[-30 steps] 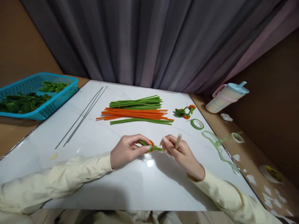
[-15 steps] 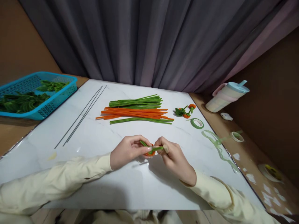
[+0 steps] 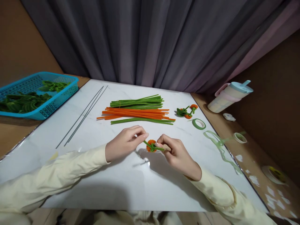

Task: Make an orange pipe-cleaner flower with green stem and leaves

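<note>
Head view, looking down over pale sleeves, puts both hands close together above the near middle of the white marble-look table (image 3: 98, 184). Between them is a small orange-and-green pipe-cleaner piece (image 3: 152, 145), an orange curl with green stems sticking out either side. I judge it feather-light, fuzzy and easy to bend, with a wire core that holds whatever shape it is given; it would crush under a hard squeeze, so the green stem ends are the place to pinch, not the orange curl.

My left hand (image 3: 123, 145) has its fingers curled, thumb and forefinger tips closed on the left green end. My right hand (image 3: 177, 154) is closed more fully, pinching the right green stem, with a pale stick-like thing tucked under the fingers (I cannot tell what it is).

Further out lies a bundle of orange and green pipe cleaners (image 3: 138, 112), lined up left to right. Left of it, thin grey wires (image 3: 82, 117) run diagonally away. Right of the bundle sit finished little pieces (image 3: 187, 111) and a green tape roll (image 3: 199, 124), with loose tape trailing toward the near right edge. At far left a blue basket (image 3: 58, 98) holds green shapes; at far right, off the table, stands a lidded cup (image 3: 228, 95).
</note>
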{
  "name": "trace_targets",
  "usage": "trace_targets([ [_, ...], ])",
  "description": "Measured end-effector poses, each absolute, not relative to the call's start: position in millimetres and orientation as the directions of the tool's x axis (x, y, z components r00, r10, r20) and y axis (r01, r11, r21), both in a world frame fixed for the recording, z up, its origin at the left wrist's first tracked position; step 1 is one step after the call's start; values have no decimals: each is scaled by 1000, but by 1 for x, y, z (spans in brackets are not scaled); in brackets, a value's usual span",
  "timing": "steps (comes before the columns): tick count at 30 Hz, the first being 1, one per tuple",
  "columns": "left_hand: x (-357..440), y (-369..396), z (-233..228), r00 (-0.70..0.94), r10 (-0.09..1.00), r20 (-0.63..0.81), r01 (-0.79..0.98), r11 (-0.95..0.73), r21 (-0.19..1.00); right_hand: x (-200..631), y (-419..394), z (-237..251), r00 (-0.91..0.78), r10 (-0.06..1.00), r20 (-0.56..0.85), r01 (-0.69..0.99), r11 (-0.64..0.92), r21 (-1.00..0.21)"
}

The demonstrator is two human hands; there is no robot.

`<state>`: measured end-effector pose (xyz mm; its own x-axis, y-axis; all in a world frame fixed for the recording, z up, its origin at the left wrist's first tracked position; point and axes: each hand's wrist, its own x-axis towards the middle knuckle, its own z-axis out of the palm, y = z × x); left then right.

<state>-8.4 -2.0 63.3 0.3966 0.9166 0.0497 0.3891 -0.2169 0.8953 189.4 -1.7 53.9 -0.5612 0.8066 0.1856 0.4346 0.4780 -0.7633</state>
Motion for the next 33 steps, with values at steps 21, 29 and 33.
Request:
trace_targets([
  [21, -1, -6, 61, 579, 703, -413, 634, -69, 770, 178, -6, 37, -625, 758, 188, 397, 516, -759],
  [29, -1, -2, 41, 625, 634, -456, 514, 106, 851, 177, -1, 23, -610, 791, 44, 450, 392, -803],
  [33, -1, -3, 31, 612, 665, -427, 458, 142, 877, 178, 2, 20, -621, 783, 13, 460, 379, -803],
])
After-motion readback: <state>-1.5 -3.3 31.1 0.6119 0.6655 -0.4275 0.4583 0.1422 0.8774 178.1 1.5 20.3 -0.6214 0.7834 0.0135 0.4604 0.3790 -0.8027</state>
